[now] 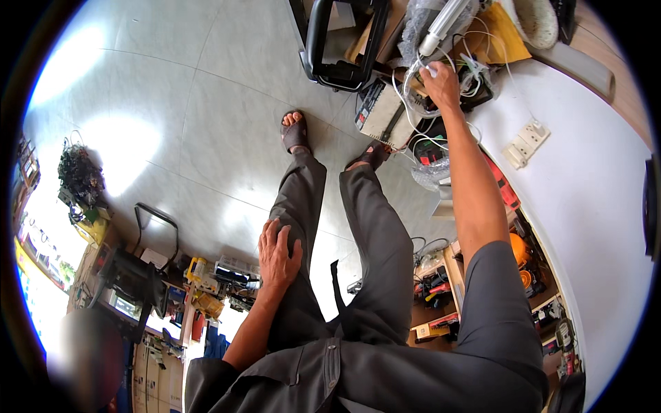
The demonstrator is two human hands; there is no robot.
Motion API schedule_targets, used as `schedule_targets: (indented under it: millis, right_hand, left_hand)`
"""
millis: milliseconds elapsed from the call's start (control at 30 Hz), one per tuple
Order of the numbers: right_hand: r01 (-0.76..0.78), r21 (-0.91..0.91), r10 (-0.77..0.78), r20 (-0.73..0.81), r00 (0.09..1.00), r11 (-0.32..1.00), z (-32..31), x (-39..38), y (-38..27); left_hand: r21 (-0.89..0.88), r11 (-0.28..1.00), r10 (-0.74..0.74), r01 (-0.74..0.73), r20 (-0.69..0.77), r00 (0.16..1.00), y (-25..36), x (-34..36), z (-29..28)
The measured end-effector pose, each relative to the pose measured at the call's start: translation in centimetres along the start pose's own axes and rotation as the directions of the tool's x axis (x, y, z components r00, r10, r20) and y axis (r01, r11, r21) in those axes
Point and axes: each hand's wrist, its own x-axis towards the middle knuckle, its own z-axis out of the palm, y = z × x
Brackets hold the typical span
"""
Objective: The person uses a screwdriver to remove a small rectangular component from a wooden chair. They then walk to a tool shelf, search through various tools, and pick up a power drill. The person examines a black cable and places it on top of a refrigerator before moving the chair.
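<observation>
Head view: a seated person reaches the right hand (pixel 441 81) into a tangle of white cables (pixel 413 103) while the left hand (pixel 277 251) lies on the thigh.

Head view detail: the right arm stretches far forward, the hand's grip closed over the white cables where they loop above a pale grey box (pixel 381 113) with a ribbed edge; whether the fingers pinch a single strand I cannot tell. Just beyond the hand lies a bundle in clear plastic wrap (pixel 441 27). To the right, on the white tabletop (pixel 592 193), sits a white socket strip (pixel 527 142), well apart from the hand. A black chair frame (pixel 341 41) stands on the tiled floor (pixel 206 103) left of the cables. The left hand rests flat and loose, fingers spread on the grey trouser leg (pixel 303 206), holding nothing. Both sandalled feet point toward the box.
</observation>
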Motion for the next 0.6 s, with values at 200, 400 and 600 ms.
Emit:
schedule_targets:
  millis: [200,400,600]
  right_hand:
    - [-0.261,-0.218,0.261,-0.031,0.965,0.94,4.1,1.6,-2.3]
    - [-0.247,-0.151,0.243,-0.049,0.969,0.957,5.2,1.0,-1.0]
    - [-0.275,-0.084,0.272,-0.049,0.961,0.958,2.1,-1.1,-1.5]
  left_hand:
    - [-0.037,0.997,-0.06,0.061,0.018,0.998,-0.4,0.8,0.7]
    - [-0.017,0.999,-0.047,0.048,0.014,0.999,-0.3,1.0,1.0]
    - [-0.008,1.0,-0.007,0.007,0.006,1.0,-0.8,0.7,1.3]
